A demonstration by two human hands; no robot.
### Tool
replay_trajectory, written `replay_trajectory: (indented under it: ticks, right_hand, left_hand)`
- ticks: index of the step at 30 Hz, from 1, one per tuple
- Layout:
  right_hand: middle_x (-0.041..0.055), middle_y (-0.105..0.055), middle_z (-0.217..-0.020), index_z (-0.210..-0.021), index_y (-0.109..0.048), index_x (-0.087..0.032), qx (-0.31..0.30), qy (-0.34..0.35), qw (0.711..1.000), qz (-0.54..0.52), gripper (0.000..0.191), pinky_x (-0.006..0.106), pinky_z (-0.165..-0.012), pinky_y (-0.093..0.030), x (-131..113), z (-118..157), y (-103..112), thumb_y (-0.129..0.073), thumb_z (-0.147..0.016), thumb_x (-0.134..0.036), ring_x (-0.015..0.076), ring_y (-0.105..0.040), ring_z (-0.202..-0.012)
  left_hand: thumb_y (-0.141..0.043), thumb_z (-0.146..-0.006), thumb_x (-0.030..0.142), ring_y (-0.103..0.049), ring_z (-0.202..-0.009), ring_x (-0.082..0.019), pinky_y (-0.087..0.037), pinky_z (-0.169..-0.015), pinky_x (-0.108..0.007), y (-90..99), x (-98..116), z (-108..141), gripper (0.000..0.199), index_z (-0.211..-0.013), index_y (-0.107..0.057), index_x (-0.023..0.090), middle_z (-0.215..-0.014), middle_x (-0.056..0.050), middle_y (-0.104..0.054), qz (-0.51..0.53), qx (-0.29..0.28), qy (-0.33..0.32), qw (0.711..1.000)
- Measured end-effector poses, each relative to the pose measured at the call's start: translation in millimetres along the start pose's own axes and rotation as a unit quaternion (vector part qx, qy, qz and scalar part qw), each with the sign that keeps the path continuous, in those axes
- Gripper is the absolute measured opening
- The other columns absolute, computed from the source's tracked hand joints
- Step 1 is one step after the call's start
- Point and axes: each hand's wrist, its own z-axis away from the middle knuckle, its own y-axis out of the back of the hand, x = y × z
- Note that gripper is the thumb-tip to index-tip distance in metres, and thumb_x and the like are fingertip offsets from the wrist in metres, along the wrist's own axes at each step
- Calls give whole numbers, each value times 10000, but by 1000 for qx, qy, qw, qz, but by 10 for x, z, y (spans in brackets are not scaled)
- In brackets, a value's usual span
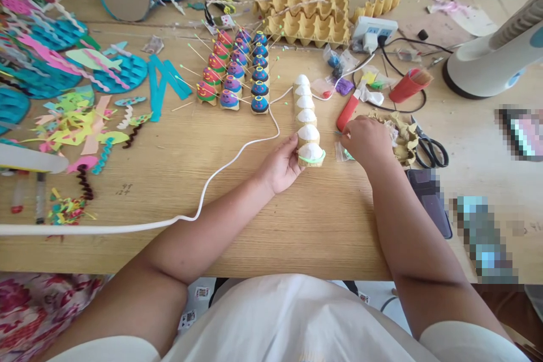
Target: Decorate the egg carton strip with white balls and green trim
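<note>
My left hand [282, 167] grips the near end of an egg-carton strip [308, 134] from its left side. White material caps the strip's row of bumps, and a pale green band [311, 159] curves round the nearest one. To the right, my right hand [368, 138] is closed, fingertips down over a small plastic bag [344, 151] with something green in it. What those fingers hold, if anything, is hidden. A red-handled tool [348, 111] lies just beyond them. Three finished caterpillar strips [232, 85], painted red, purple and blue, stand farther left with thin sticks poking out.
A white cable [220, 174] crosses the table on the left. Scissors [432, 150], a torn carton piece [405, 138] and a dark phone-like case [429, 198] lie right of my right hand. Egg trays [307, 14] and a power strip [375, 27] are at the back; a white lamp base [475, 70] stands right.
</note>
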Motion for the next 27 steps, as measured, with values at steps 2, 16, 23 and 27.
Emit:
replay_trajectory:
  ticks: [2,16,23,27]
  right_hand:
    - [201,-755,-1049,-933,-767,-146,27,-7,999,-35,209,433,-801,-464,15,12,55,-568,-898,-196,338,-657,-987]
    - [3,-778,-1027,-1015,-633,-296,40,24,618,-785,282,290,-685,-565,-71,58,114,-754,-865,-501,157,-725,-861]
    - [24,-683,-831,-1001,-595,-290,34,-72,722,-687,494,310,-667,-514,-266,130,242,-441,-969,-758,193,-692,-872]
    - [12,-592,-761,-878,-542,-277,-5,-76,698,-712,456,315,-644,-498,-393,258,224,-424,-977,-706,181,-612,-756]
  left_hand:
    - [-484,-1097,182,-752,-766,-94,-578,-717,-195,12,1,-1,271,-1277,-686,177,-897,2,-793,0,-7,-2,1000]
    - [-481,-1104,193,-740,-706,-66,-583,-657,-155,-9,54,5,243,-1211,-698,171,-858,21,-788,15,0,-5,1000]
    - [-437,-1118,211,-734,-668,-70,-581,-611,-164,-2,69,-8,269,-1194,-693,175,-825,28,-782,13,1,-5,1000]
    - [-452,-1115,216,-722,-663,-70,-575,-615,-169,4,64,-23,267,-1235,-687,179,-837,26,-784,14,3,1,1000]
